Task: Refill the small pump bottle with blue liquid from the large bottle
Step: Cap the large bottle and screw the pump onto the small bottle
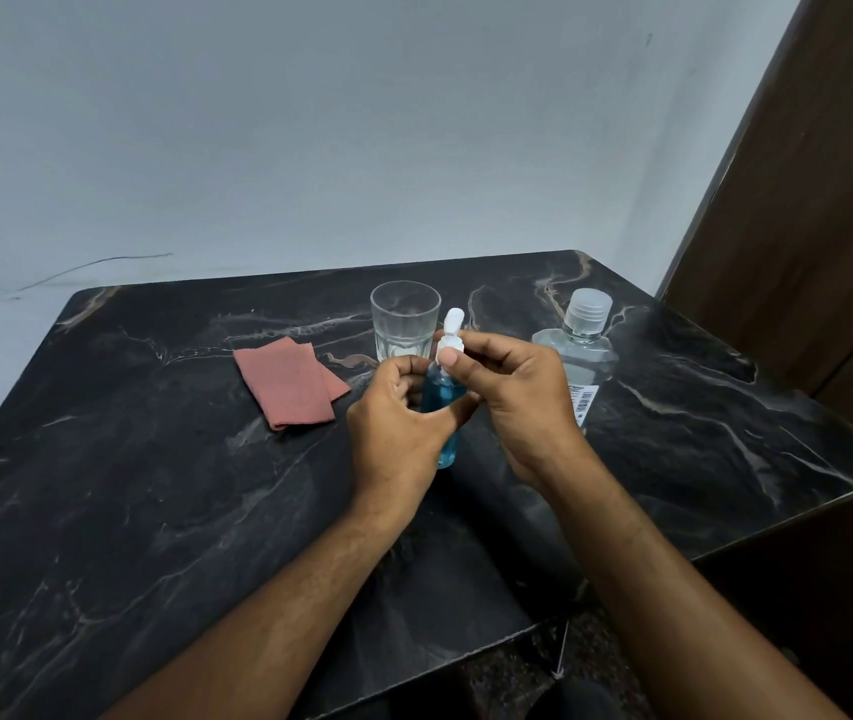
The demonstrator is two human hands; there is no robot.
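Both forearms reach in over the dark marble surface, meeting at the small pump bottle.

Left hand wraps the blue-filled body to steady it just above the surface, while right hand pinches the white pump collar, probably to turn it. Behind stand an empty glass and the capped large bottle, its lower half hidden by the right hand, liquid colour unclear; a folded reddish cloth lies left.

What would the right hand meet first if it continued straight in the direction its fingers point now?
The right hand points left and away, fingertips already on the white pump head of the small bottle. Beyond that, probably the glass, though depth is unclear.
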